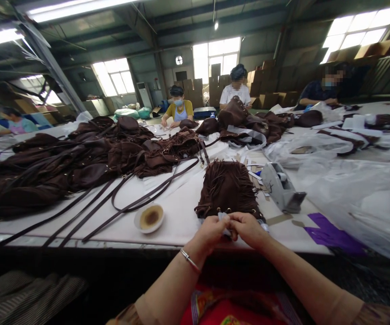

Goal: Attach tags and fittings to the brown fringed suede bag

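Note:
A dark brown fringed bag (228, 189) lies on the table in front of me, its eyeleted edge toward my body. Both hands meet at that near edge. My left hand (214, 229) is closed, its fingertips pinching a bit of whitish, thin wrapping (222, 217) by the bag's opening. My right hand (245, 228) is closed too, thumb and fingers pressed together against the left fingertips. What the right fingers grip is hidden between the hands.
A white bowl (149, 218) with brown residue sits left of the bag. At right stand a grey tape dispenser (282, 187), purple piece (333, 234) and clear plastic sheeting (360, 194). Brown bags (89, 158) with long straps (144, 198) are heaped at left. Several people work across the table.

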`<state>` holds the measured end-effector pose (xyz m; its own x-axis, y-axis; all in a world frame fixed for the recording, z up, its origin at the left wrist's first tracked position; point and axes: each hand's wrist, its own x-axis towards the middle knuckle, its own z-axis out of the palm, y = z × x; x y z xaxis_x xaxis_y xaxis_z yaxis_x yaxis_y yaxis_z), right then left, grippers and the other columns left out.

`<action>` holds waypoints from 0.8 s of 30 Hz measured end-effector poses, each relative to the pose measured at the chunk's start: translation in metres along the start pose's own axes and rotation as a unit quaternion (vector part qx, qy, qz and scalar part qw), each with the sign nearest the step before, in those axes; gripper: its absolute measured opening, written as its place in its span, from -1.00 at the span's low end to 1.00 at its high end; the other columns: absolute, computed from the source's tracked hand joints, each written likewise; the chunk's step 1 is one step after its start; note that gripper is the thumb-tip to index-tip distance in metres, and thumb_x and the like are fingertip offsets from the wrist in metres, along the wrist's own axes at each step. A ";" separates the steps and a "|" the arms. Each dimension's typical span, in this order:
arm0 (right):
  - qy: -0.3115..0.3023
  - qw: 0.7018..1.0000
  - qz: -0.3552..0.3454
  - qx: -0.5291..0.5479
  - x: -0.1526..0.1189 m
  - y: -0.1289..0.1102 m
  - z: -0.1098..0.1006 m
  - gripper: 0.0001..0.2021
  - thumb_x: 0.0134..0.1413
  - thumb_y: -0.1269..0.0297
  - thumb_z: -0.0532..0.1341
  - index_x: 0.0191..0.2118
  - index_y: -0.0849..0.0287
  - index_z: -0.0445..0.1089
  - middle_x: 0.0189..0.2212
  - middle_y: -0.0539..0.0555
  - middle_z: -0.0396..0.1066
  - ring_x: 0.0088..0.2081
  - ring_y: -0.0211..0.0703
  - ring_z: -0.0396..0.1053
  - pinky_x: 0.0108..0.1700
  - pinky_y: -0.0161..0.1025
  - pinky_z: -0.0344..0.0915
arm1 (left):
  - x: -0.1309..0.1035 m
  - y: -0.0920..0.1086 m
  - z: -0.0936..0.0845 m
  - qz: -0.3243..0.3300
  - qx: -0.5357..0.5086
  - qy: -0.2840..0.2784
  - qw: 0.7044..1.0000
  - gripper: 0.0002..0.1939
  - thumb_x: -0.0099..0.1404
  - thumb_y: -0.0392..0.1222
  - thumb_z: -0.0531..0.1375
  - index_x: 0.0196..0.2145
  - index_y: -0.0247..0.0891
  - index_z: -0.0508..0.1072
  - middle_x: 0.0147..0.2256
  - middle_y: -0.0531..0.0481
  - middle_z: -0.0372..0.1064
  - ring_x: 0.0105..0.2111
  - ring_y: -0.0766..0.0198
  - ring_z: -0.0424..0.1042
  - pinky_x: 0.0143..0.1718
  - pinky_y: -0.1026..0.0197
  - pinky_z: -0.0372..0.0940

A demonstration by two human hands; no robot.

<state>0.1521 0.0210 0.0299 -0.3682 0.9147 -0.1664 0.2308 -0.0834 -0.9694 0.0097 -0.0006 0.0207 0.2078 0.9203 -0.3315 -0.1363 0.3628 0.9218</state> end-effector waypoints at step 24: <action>0.396 0.897 -0.009 -0.195 -0.047 -0.002 -0.170 -0.61 -0.07 0.07 0.20 -0.17 0.17 0.56 -0.48 0.13 0.49 -0.47 -0.03 0.38 -0.41 -0.13 0.26 | 0.004 -0.015 -0.001 -0.025 -0.061 0.113 0.991 -0.63 0.30 0.07 0.25 -0.25 -0.35 0.39 -0.33 -0.23 0.53 -0.47 0.19 0.53 -0.60 0.28 0.35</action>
<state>0.3218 0.0449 0.0703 0.3450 0.9213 0.1797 0.5857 -0.0617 -0.8081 0.0120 -0.0023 0.0056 -0.0023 0.9052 -0.4251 -0.2508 0.4110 0.8765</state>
